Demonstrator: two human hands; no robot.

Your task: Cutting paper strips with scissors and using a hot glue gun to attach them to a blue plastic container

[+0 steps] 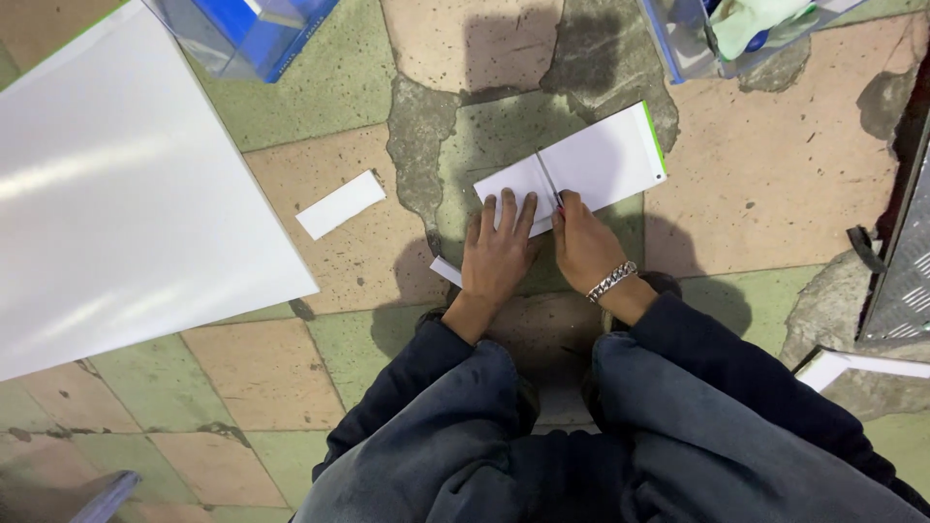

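**Paper, metal and worn stone under your hands**

Your left hand (496, 254) presses a white paper card (581, 167) — it looks smooth and matt, with a thin green edge. Your right hand (584, 242) holds a thin blade (548, 178) that looks like grey metal, and its wrist wears a shiny metal chain bracelet (612, 281). The big white sheet (116, 184) is glossy and reflects light. The floor (765, 184) is rough stone tile — pitted, cracked and dull. Your sleeves (717, 387) are dark soft cloth. The boxes (254, 31) above look like clear plastic.
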